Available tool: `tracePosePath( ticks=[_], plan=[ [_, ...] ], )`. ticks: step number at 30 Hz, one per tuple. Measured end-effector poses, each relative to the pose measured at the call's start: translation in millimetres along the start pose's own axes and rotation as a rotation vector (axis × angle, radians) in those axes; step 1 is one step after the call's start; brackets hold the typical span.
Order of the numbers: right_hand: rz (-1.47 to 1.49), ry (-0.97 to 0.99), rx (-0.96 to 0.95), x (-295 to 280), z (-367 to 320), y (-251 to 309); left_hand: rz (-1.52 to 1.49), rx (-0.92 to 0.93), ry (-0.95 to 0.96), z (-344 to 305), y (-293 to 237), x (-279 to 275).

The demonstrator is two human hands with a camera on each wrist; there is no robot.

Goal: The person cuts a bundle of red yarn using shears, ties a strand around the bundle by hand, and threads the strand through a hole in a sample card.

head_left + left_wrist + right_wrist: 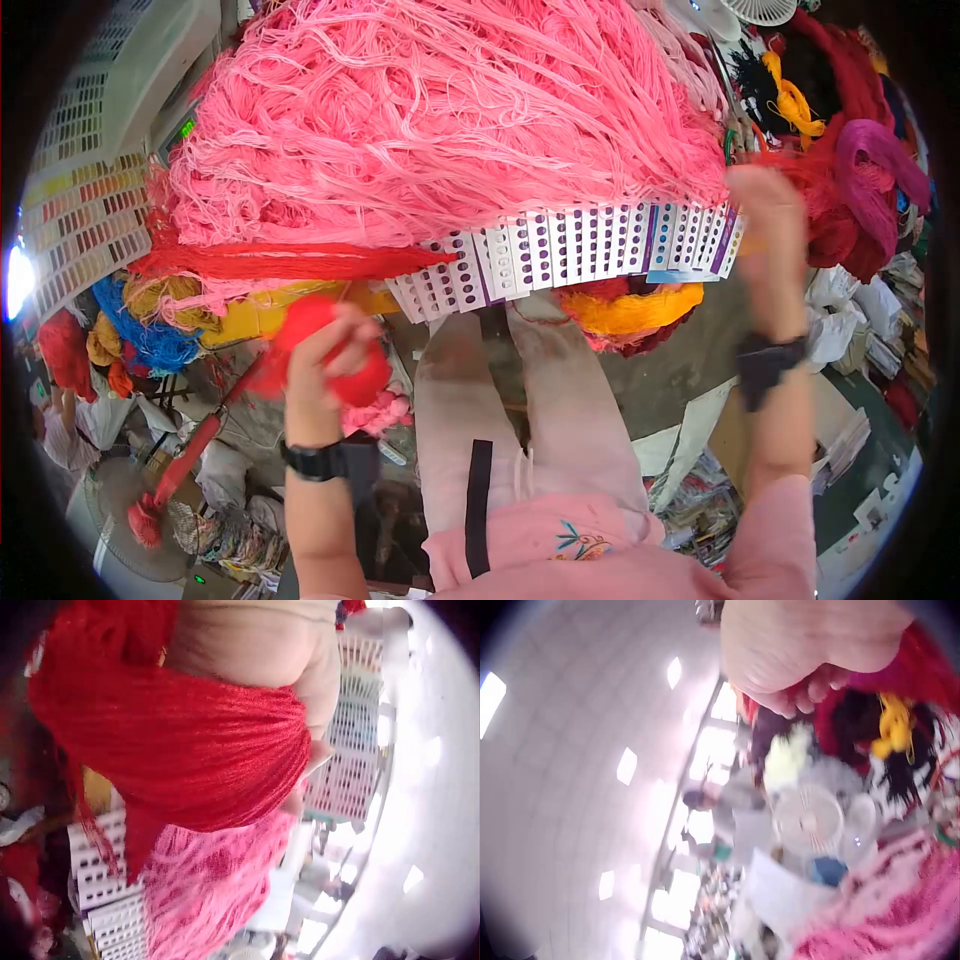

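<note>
My left hand (325, 355) holds a bright red yarn skein (195, 750) to the left of my legs. In the left wrist view the skein's strands spread wide and gather near the thumb and fingers. My right hand (768, 215) is blurred, at the right end of a big heap of pink yarn (450, 120). No held thing shows by its loosely bent fingertips (810, 694). Red yarn (815, 185) lies just beyond that hand. A row of white sample cards (545, 250) with dark dots runs along the heap's front edge, and a long red skein (290, 262) overlaps its left end.
Colour charts (90, 220) stand at the left, above a blue yarn bundle (145, 325). A magenta skein (880, 175) and a yellow skein (793, 95) are at the right. An orange yarn bundle (630, 310) sits below the cards. A fan (125, 520) stands at lower left.
</note>
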State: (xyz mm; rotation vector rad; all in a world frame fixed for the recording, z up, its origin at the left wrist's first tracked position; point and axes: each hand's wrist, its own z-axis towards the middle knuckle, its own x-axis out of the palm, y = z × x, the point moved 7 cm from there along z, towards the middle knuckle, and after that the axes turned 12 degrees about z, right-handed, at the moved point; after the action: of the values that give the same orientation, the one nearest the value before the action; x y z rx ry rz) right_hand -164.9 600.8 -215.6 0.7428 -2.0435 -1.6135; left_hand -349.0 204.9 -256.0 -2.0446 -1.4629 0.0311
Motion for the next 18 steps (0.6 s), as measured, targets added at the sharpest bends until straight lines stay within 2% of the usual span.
tracePosePath(
  ticks=[2, 4, 5, 6, 7, 8, 10, 11, 14, 18],
  plan=[
    [0.017, 0.134, 0.178, 90.0, -26.1, -52.7, 0.157, 0.019, -0.038, 26.4, 7.3, 30.2],
    [-0.115, 0.202, -0.048, 142.4, -43.6, -79.5, 0.257, -0.047, 0.002, 44.9, 26.4, 50.4],
    [-0.129, 0.132, -0.102, 157.2, -52.8, -89.7, 0.262, -0.051, 0.001, 54.5, 36.3, 58.3],
    [-0.249, 0.136, -0.140, 170.1, -58.6, -92.7, 0.394, -0.056, -0.063, 63.3, 47.4, 60.4],
    [-0.340, 0.105, -0.262, 177.9, -65.8, -100.1, 0.523, -0.061, -0.126, 70.7, 56.4, 59.6],
    [-0.340, 0.107, -0.260, 181.7, -68.6, -103.2, 0.521, -0.062, -0.128, 79.4, 64.9, 59.7],
    [-0.532, 0.092, -0.383, 188.3, -73.7, -99.3, 0.766, -0.031, -0.135, 93.3, 70.8, 62.9],
    [-0.518, 0.120, -0.380, 186.8, -73.9, -99.3, 0.838, 0.188, -0.215, 88.1, 59.2, 67.3],
    [-0.506, 0.090, -0.366, 172.7, -72.3, -95.7, 0.781, 0.131, -0.211, 74.1, 55.8, 60.6],
    [-0.547, 0.292, -0.380, 198.0, -90.3, -96.7, 0.779, 0.072, -0.122, 76.7, 48.9, 60.0]
  ],
)
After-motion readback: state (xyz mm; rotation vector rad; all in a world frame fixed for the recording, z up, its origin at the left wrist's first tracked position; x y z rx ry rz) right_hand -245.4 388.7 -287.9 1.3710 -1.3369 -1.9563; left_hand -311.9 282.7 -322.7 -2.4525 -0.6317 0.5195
